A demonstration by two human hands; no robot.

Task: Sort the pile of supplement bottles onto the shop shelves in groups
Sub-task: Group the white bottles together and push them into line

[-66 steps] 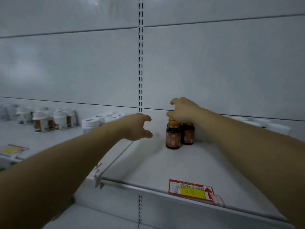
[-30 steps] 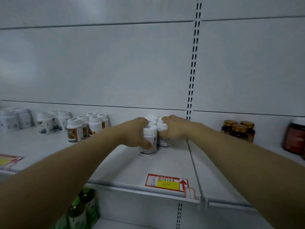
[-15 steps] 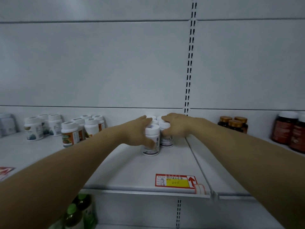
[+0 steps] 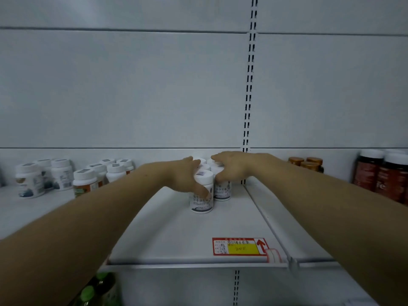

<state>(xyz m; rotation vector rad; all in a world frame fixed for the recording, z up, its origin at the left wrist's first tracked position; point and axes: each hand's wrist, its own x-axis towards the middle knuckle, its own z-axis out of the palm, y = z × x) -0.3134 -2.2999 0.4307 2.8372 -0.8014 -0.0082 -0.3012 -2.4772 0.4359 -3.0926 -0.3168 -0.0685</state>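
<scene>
Supplement bottles [image 4: 204,167] in white, with white caps, stand in a tight cluster at the back of the middle shelf [image 4: 176,237], just left of the slotted upright [image 4: 248,96]. 2 of them show printed labels. The front bottle [image 4: 201,203] stands nearest the shelf edge, and the second bottle [image 4: 222,192] is close behind it to the right. More white caps show behind these 2, but the hands hide how many.

The left hand [image 4: 184,176] cups the front bottle, with the thumb curled across its label and the fingers reaching over the cap to the far side. The right hand [image 4: 233,166] grips the second bottle from above, fingers curled down over its cap. Both bottles are upright, and their bases appear to rest on the shelf. 2 bare forearms reach in from the lower corners.

A red and yellow price tag [image 4: 239,246] sits at the front edge of the shelf. Right of the upright, 3 amber bottles with gold caps [image 4: 305,164] stand at the back. Further right, dark red-brown bottles with white caps [image 4: 384,175] stand at the frame edge.

On the left stretch of shelf, well apart from the cluster, are more white bottles: an orange-labelled group [image 4: 85,183] and, at the far left, a dark-labelled group [image 4: 31,181]. Below the shelf at lower left, green-capped bottles [image 4: 88,292] show beside the left forearm.
</scene>
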